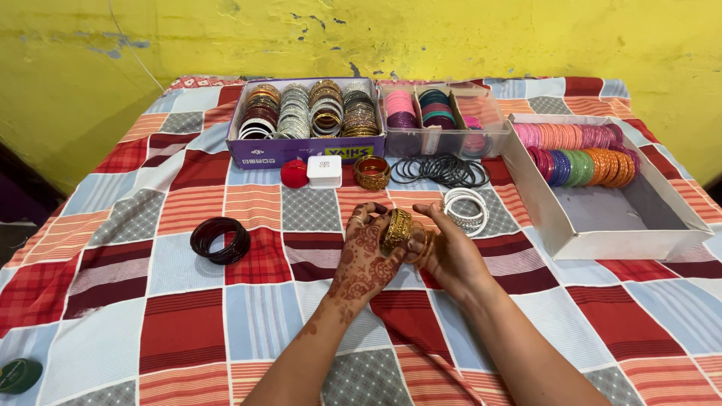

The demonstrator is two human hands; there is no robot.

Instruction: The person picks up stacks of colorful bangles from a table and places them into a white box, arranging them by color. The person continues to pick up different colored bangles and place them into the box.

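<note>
Hands meet near the middle of the bed, over the patchwork sheet (180, 316). Left hand (366, 259), henna-patterned, pinches a stack of gold bangles (398, 227) at its fingertips; right hand (450, 252) curls around 1 thin gold bangle (426, 246), touching the stack's right side. Both hands grasp, neither loose.

Open sheet lies wide along the near edge and left edge; only 1 dark maroon bangle stack (219, 240) sits left of the hands, and 1 green round thing (19, 374) at the near-left corner.

Far edge is crowded: 1 purple box (308, 150) with 4 bangle rows, 1 clear plastic box (444, 141), 1 white cardboard box (602, 237) at the right edge, half bare inside. In front of the boxes: 1 red pouch (294, 174), 1 small white case (324, 171), 1 gold bangle set (371, 172), 1 spread of black bangles (442, 169), 1 white bangle pile (466, 208) just beside the right hand.
</note>
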